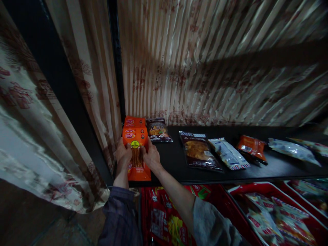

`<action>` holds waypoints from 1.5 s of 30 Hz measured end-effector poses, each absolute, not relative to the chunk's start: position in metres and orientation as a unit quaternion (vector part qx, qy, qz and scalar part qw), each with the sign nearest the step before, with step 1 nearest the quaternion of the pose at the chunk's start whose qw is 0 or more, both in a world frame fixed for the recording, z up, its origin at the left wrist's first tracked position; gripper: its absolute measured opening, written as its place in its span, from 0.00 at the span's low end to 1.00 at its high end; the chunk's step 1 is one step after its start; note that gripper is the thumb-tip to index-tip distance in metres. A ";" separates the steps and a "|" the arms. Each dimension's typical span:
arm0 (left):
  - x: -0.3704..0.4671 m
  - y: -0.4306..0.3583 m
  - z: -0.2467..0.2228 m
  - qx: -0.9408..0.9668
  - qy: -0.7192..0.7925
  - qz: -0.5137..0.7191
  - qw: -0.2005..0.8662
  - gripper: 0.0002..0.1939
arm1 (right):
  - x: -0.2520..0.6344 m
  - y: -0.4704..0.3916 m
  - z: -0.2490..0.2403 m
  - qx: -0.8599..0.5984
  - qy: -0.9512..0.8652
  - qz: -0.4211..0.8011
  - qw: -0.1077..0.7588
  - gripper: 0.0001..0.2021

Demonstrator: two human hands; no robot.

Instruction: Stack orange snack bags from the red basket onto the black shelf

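An orange snack packet (137,171) with a clear window showing brown sticks is between my two hands at the left end of the black shelf (169,164). My left hand (123,153) grips its left edge, thumb on the front. On the opposite edge, my right hand (152,157) is closed the same way. More orange packets (134,121) stand in a row right behind it, against the shelf's left side. A dark brown snack bag (160,130) lies just right of that row, apart from my right hand.
Along the shelf to the right lie a larger brown bag (198,150), a white packet (228,153), an orange-red packet (252,148) and another white packet (293,150). Red bins (258,186) of bagged snacks sit below. A black post (69,78) and patterned curtain (97,68) border the left.
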State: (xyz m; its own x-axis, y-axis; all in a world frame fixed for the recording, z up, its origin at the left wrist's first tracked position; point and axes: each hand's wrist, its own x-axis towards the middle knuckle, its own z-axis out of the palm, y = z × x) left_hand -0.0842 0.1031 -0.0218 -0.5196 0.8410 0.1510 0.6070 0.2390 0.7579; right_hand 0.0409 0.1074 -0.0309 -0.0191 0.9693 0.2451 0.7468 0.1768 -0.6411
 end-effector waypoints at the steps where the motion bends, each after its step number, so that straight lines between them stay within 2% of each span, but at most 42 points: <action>1: -0.084 0.103 -0.021 0.461 0.774 0.403 0.161 0.25 | 0.041 0.107 -0.031 -0.617 -0.695 0.168 0.328 0.27; 3: -0.084 0.103 -0.020 0.445 0.770 0.414 0.195 0.26 | 0.041 0.108 -0.032 -0.615 -0.696 0.171 0.330 0.27; 11: -0.085 0.105 -0.020 0.445 0.758 0.425 0.215 0.26 | 0.039 0.108 -0.032 -0.625 -0.687 0.173 0.328 0.27; 21: -0.074 0.099 -0.013 0.489 0.791 0.356 0.090 0.24 | 0.038 0.105 -0.029 -0.631 -0.679 0.183 0.329 0.28; 32: -0.061 0.079 0.011 0.498 0.827 0.245 0.092 0.25 | 0.037 0.107 -0.030 -0.643 -0.668 0.187 0.325 0.29; 45: -0.062 0.063 -0.007 0.495 0.833 0.231 0.088 0.28 | 0.040 0.102 -0.025 -0.616 -0.686 0.186 0.341 0.28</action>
